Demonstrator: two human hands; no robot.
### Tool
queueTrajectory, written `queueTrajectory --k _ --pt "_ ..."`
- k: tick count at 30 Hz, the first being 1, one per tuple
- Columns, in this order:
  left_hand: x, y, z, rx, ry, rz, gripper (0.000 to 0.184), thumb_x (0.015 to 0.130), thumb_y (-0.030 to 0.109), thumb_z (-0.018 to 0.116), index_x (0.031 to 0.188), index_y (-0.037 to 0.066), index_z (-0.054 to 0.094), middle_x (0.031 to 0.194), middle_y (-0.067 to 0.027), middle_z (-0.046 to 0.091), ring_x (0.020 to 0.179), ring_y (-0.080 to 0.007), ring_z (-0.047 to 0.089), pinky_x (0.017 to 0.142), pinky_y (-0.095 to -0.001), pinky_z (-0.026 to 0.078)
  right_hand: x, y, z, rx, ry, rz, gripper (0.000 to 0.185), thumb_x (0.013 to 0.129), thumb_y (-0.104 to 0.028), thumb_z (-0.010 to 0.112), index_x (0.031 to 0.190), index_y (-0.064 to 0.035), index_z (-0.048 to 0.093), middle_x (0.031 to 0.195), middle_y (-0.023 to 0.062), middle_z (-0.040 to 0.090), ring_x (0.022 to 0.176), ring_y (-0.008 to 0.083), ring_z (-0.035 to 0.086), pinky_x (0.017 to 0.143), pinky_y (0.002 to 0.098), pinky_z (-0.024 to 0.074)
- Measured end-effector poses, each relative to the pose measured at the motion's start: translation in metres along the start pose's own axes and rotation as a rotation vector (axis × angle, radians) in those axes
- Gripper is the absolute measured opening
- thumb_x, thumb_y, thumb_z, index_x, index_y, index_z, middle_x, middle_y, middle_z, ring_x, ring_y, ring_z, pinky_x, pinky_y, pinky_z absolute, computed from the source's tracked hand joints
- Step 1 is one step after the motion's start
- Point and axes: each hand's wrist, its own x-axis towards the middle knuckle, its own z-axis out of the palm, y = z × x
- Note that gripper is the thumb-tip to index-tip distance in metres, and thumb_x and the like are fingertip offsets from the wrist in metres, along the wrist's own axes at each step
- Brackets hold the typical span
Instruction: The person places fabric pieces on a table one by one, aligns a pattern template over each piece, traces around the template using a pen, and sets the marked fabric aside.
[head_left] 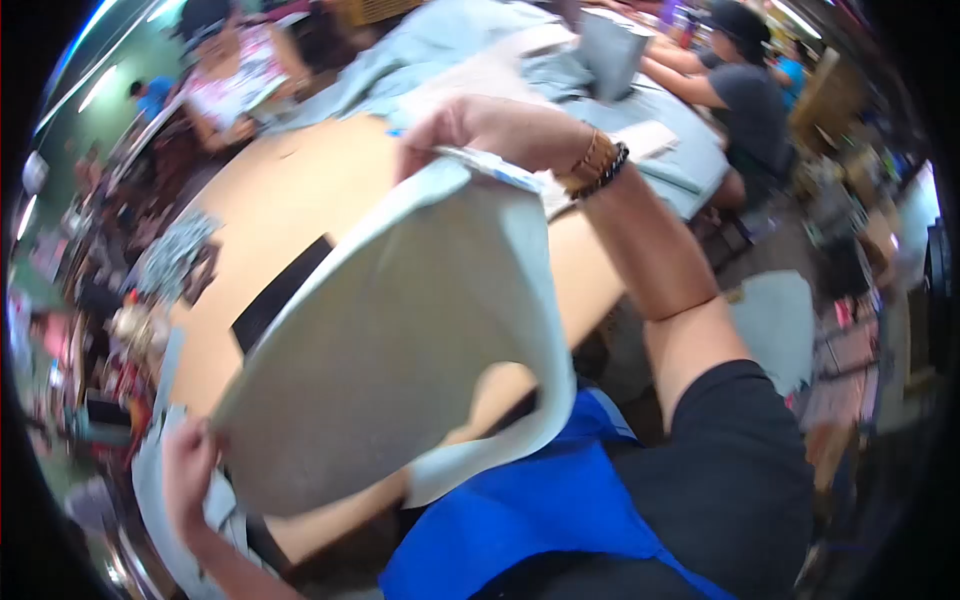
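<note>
A large sheet of pale grey-green material [370,320] hangs between my two hands above the tan table [320,180]. My right hand [480,130], raised at the upper middle, grips its top edge, where the edge looks folded over and carries blue marks. Low on the left, my left hand [192,465] pinches the sheet's lower left corner. The sheet's right side curls, and a gap near its bottom shows the tabletop. Part of a dark flat piece [280,295] shows on the table behind the sheet.
Pale grey-blue material [390,70] is heaped on the table's far side. One person [240,80] sits at the far left side; another in a dark shirt [750,105] works at the upper right. Crumpled grey scraps [175,250] lie at the left edge.
</note>
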Motion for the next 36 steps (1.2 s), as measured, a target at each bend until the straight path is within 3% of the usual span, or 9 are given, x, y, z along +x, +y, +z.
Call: queueTrajectory --k 3,7,9,11,13,16,19,24,36 --pt "0.082 -0.016 0.002 -0.192 0.008 -0.223 0.023 0.093 0.022 0.057 0.084 0.002 0.063 0.064 0.0033 0.051 0.058 -0.0072 0.049 0.053 -0.0248 0.038 0.057 0.044 -0.013 -0.570 -0.025 0.200 0.026 0.084 -0.027 0.073 0.101 -0.0072 0.070 0.084 0.0015 0.068 0.078 0.0086 0.061 0.072 0.0242 0.0480" --pt "0.180 -0.036 -0.026 -0.080 0.416 -0.147 0.027 0.092 0.023 0.057 0.098 -0.003 0.062 0.087 -0.0093 0.066 0.082 -0.0156 0.063 0.072 -0.0312 0.050 0.140 0.070 -0.047 -0.421 0.321 0.410 0.026 0.083 -0.022 0.071 0.105 -0.0077 0.069 0.081 0.0026 0.069 0.076 0.0119 0.062 0.071 0.0263 0.0484" --pt "0.220 -0.044 -0.054 -0.001 0.914 0.274 0.024 0.090 0.015 0.055 0.105 0.001 0.066 0.092 -0.0125 0.070 0.087 -0.0197 0.067 0.079 -0.0315 0.051 0.169 0.075 -0.069 -0.628 0.756 -0.030 0.025 0.083 -0.019 0.069 0.107 -0.0128 0.070 0.086 0.0081 0.072 0.088 0.0213 0.069 0.071 0.0318 0.0552" --pt "0.223 -0.011 -0.085 -0.102 1.158 0.361 0.020 0.088 0.010 0.057 0.103 0.003 0.068 0.096 -0.0131 0.071 0.090 -0.0222 0.068 0.081 -0.0322 0.051 0.169 0.035 -0.071 -0.523 0.914 -0.298 0.019 0.097 -0.009 0.048 0.098 -0.0027 0.066 0.078 0.0017 0.066 0.068 0.0097 0.059 0.058 0.0246 0.0487" --pt "0.195 0.025 -0.091 -0.128 1.304 0.463 0.019 0.093 0.017 0.062 0.105 0.003 0.068 0.094 -0.0086 0.072 0.081 -0.0114 0.066 0.073 -0.0263 0.050 0.165 0.018 -0.069 -0.391 0.852 -0.505 0.024 0.097 -0.023 0.056 0.102 -0.0018 0.065 0.071 0.0007 0.065 0.060 0.0091 0.057 0.050 0.0264 0.0466" --pt "0.161 0.017 -0.066 -0.128 1.330 0.557 0.021 0.096 0.021 0.061 0.106 0.004 0.068 0.091 -0.0034 0.070 0.078 -0.0077 0.062 0.070 -0.0246 0.049 0.129 0.016 -0.044 -0.579 0.894 -0.542 0.042 0.094 -0.045 0.059 0.106 -0.0058 0.067 0.079 0.0043 0.066 0.070 0.0095 0.059 0.061 0.0268 0.0492" --pt "0.124 -0.007 0.000 0.081 1.230 0.517 0.018 0.095 0.010 0.058 0.110 0.003 0.064 0.102 -0.0107 0.069 0.093 -0.0209 0.066 0.082 -0.0306 0.050 0.103 0.072 -0.020 -0.618 0.790 -0.554 0.026 0.085 -0.011 0.069 0.110 -0.0084 0.068 0.097 0.0030 0.072 0.079 0.0092 0.062 0.072 0.0253 0.0502" --pt "0.076 -0.071 0.135 0.112 0.816 0.251 0.012 0.089 0.001 0.061 0.100 0.003 0.065 0.091 -0.0208 0.065 0.081 -0.0355 0.065 0.069 -0.0414 0.050 0.038 0.182 0.059 -0.469 0.577 -0.008 0.027 0.081 -0.006 0.069 0.107 -0.0133 0.069 0.098 0.0103 0.071 0.086 0.0218 0.069 0.075 0.0300 0.0542" --pt "-0.051 -0.042 0.198 0.196 0.464 0.164 0.021 0.075 -0.001 0.063 0.094 0.007 0.068 0.100 -0.0086 0.067 0.098 -0.0283 0.061 0.084 -0.0406 0.049 -0.080 0.176 0.144 -0.579 0.438 0.045 0.026 0.073 0.009 0.064 0.091 -0.0093 0.070 0.104 0.0068 0.071 0.090 0.0288 0.066 0.077 0.0366 0.0550"
